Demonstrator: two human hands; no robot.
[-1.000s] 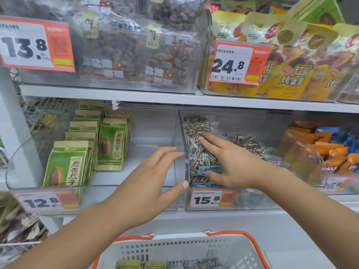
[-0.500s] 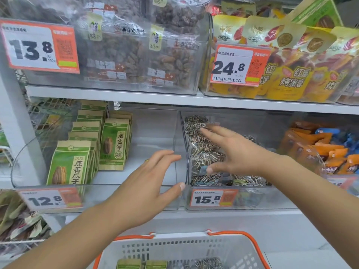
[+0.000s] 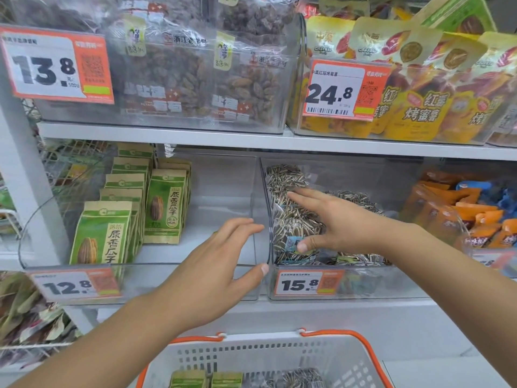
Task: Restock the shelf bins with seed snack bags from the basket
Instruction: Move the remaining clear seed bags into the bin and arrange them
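Right hand [image 3: 340,222] flat on clear bags of striped sunflower seeds [image 3: 293,219] in the middle bin [image 3: 391,287] of the lower shelf, fingers straight and spread, thumb low against the nearest bag, gripping nothing. Left hand [image 3: 212,273] open too, fingers extended over the front corner of the left bin [image 3: 223,180], thumb tip just beside the clear wall between the two bins; actual contact with the plastic hard to tell. Two hands, two bare forearms. In the left bin, green seed snack bags [image 3: 103,233] upright in two rows: five fronts countable in the near-left row, two or more in the row beside it, the rest hidden behind one another. Striped seed bags heaped, overlapping, not countable. Four price tags readable: 12.8 [image 3: 75,285], 15.8 [image 3: 307,282], 13.8 [image 3: 56,65], 24.8 [image 3: 342,89]. Far right, orange and blue packets [image 3: 464,208] in a third bin, partly cut off by the frame edge. Upper shelf: clear bags of brown nuts [image 3: 195,74] at left, yellow sweet potato pouches [image 3: 419,79] at right, tops cropped. Near bottom, white basket [image 3: 279,357] with orange handles [image 3: 344,336], only its far half in view; inside, tops of two green bags [image 3: 207,379] and part of one striped seed bag [image 3: 296,378], remainder out of frame.
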